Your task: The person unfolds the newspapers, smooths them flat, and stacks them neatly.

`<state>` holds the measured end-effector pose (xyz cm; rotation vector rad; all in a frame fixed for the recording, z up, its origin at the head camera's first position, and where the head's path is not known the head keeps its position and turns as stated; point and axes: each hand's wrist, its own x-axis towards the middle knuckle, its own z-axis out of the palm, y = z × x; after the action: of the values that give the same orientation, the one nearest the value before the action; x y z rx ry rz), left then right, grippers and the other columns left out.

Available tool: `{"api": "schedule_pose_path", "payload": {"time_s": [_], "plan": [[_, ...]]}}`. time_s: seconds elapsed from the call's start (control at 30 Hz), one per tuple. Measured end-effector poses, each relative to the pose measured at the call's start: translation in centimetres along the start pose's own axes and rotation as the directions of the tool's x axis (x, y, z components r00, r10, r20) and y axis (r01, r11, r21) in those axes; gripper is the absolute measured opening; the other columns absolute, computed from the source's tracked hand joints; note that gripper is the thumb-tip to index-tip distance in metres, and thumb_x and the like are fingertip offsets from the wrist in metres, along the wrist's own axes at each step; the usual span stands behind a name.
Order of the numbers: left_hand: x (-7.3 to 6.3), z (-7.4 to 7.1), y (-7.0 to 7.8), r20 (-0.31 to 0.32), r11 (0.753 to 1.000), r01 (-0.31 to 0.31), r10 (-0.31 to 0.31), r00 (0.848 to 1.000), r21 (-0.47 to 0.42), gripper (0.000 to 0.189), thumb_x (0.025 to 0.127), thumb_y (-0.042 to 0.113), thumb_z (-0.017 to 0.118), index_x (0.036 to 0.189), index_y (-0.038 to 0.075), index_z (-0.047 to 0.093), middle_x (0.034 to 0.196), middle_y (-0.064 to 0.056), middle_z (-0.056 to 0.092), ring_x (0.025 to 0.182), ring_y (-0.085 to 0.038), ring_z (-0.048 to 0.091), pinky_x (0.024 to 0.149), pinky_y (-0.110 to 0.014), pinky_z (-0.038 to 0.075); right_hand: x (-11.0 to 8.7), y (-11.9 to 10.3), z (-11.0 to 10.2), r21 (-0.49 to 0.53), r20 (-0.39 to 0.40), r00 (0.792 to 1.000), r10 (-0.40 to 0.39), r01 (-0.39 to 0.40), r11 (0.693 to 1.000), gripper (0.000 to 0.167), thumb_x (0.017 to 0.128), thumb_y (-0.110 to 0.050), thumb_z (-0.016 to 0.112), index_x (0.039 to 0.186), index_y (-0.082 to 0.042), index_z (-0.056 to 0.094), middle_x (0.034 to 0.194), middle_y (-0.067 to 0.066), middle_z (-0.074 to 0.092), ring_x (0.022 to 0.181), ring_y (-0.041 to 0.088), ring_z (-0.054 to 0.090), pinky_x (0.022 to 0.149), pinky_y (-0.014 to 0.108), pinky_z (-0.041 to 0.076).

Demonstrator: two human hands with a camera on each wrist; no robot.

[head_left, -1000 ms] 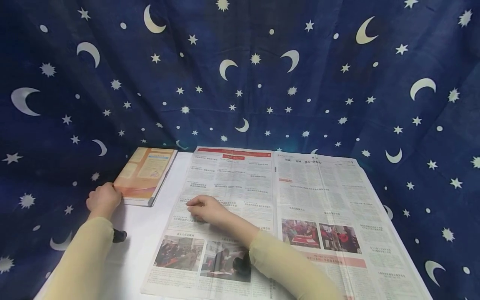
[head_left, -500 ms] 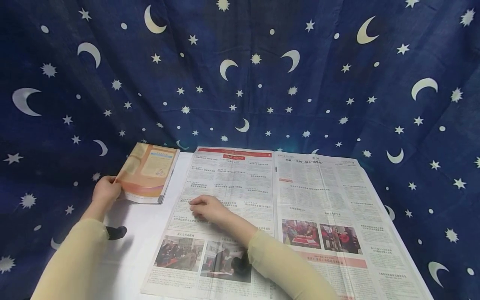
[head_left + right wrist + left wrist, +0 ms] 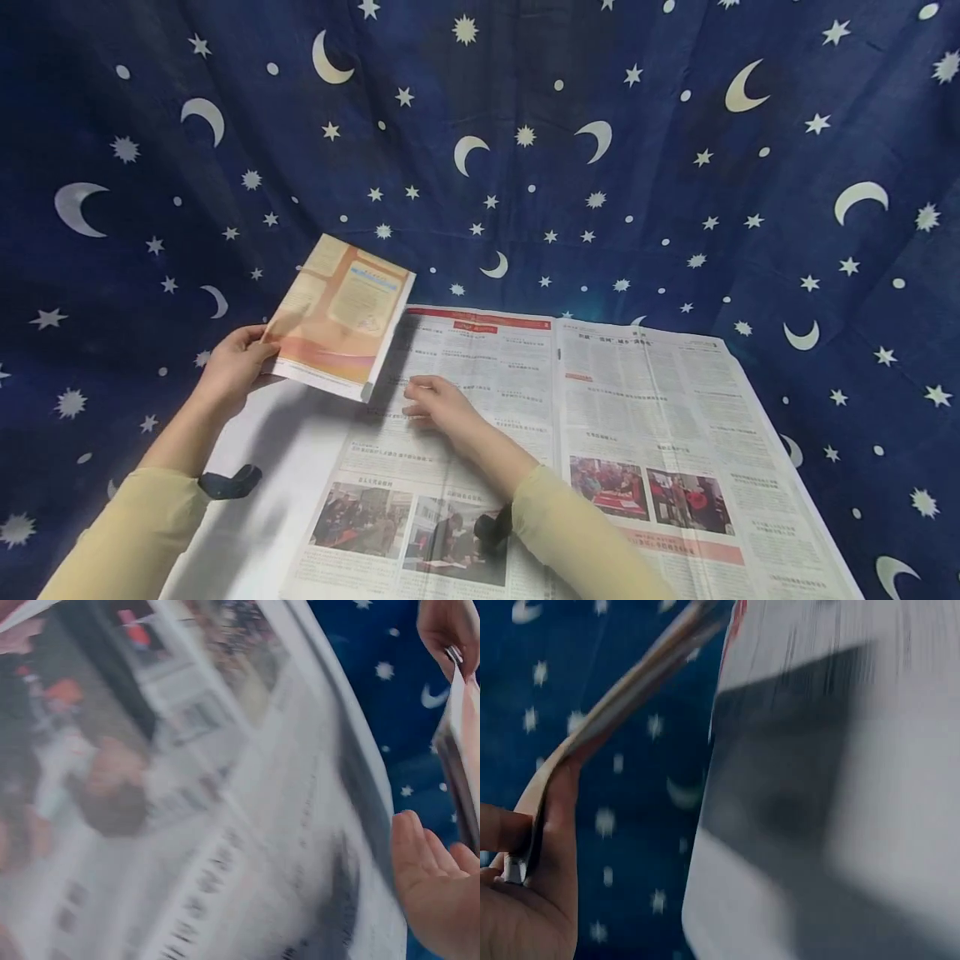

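A softcover book (image 3: 341,321) with an orange and cream cover is held up in the air at the left, tilted. My left hand (image 3: 231,367) grips its lower left edge, thumb on top. In the left wrist view the book (image 3: 630,686) appears edge-on, bending slightly away from the fingers. My right hand (image 3: 450,415) is near the book's lower right corner, over the opened newspaper (image 3: 637,417), holding nothing. Its loosely bent fingers also show in the right wrist view, where the right hand (image 3: 442,885) faces the book (image 3: 459,742).
The newspaper covers most of the white table (image 3: 247,433), whose bare strip lies at the left under the book's shadow. A dark blue cloth (image 3: 525,183) with moons and stars hangs behind. Dark wrist camera mounts (image 3: 232,483) stick out by the sleeves.
The book has left the table at the left, raised by my left hand and carried right, so it now overlaps the newspaper's corner. My right hand has shifted slightly right. The head view has tilted up a little.
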<state>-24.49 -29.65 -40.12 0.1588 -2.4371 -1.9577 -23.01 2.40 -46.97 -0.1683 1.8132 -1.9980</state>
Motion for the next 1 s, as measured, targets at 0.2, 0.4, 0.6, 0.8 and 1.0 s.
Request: {"api": "schedule_pose_path", "payload": {"time_s": [0.2, 0.4, 0.6, 0.8, 1.0], "plan": [[-1.8, 5.6, -0.1, 0.123, 0.967, 0.102, -0.074, 0.990, -0.234, 0.054, 0.106, 0.005, 0.049, 0.151, -0.007, 0.023, 0.087, 0.006, 0.070, 0.075, -0.007, 0.070, 0.066, -0.026, 0.060, 0.3, -2.0, -2.5, 0.237, -0.089, 0.996, 0.010, 0.011, 0.972, 0.079, 0.103, -0.037, 0.061, 0.159, 0.002, 0.021, 0.146, 0.025, 0.049, 0.125, 0.036, 0.059, 0.104, 0.043, 0.051], [-3.1, 10.6, -1.6, 0.149, 0.980, 0.170, -0.154, 0.977, -0.101, 0.063, 0.103, 0.012, 0.055, 0.156, 0.000, 0.025, 0.111, -0.013, 0.070, 0.084, -0.014, 0.072, 0.073, -0.031, 0.061, -0.3, -1.7, -6.4, 0.059, -0.258, 0.966, -0.015, 0.031, 0.998, 0.079, 0.097, -0.011, 0.063, 0.162, -0.004, 0.019, 0.145, 0.024, 0.053, 0.125, 0.033, 0.061, 0.104, 0.042, 0.050], [-2.8, 14.7, -2.8, 0.272, 0.966, 0.251, -0.227, 0.935, -0.057, 0.060, 0.105, 0.022, 0.052, 0.157, 0.001, 0.029, 0.133, -0.022, 0.062, 0.109, -0.026, 0.070, 0.087, -0.037, 0.059, -2.5, -0.8, -10.2, -0.189, -0.327, 0.943, -0.057, -0.006, 0.982, 0.074, 0.095, -0.006, 0.062, 0.161, -0.009, 0.028, 0.138, 0.020, 0.061, 0.119, 0.032, 0.065, 0.097, 0.041, 0.055], [-1.4, 18.3, -2.4, 0.344, 0.961, 0.276, -0.252, 0.905, -0.023, 0.050, 0.106, 0.024, 0.053, 0.148, -0.002, 0.047, 0.119, -0.016, 0.070, 0.101, -0.025, 0.072, 0.083, -0.038, 0.060, -5.1, -0.8, -13.6, -0.300, -0.319, 0.945, -0.066, -0.035, 0.953, 0.071, 0.097, -0.005, 0.060, 0.160, -0.009, 0.029, 0.132, 0.019, 0.065, 0.112, 0.031, 0.068, 0.095, 0.043, 0.056], [-1.3, 21.5, -1.7, 0.399, 0.970, 0.244, -0.219, 0.890, -0.010, 0.039, 0.101, 0.013, 0.057, 0.136, -0.005, 0.056, 0.104, -0.014, 0.072, 0.088, -0.022, 0.073, 0.077, -0.036, 0.061, -7.8, -0.7, -16.8, -0.340, -0.321, 0.945, -0.066, -0.050, 0.939, 0.071, 0.097, -0.005, 0.060, 0.159, -0.003, 0.027, 0.129, 0.023, 0.066, 0.107, 0.032, 0.070, 0.090, 0.043, 0.058]]}}
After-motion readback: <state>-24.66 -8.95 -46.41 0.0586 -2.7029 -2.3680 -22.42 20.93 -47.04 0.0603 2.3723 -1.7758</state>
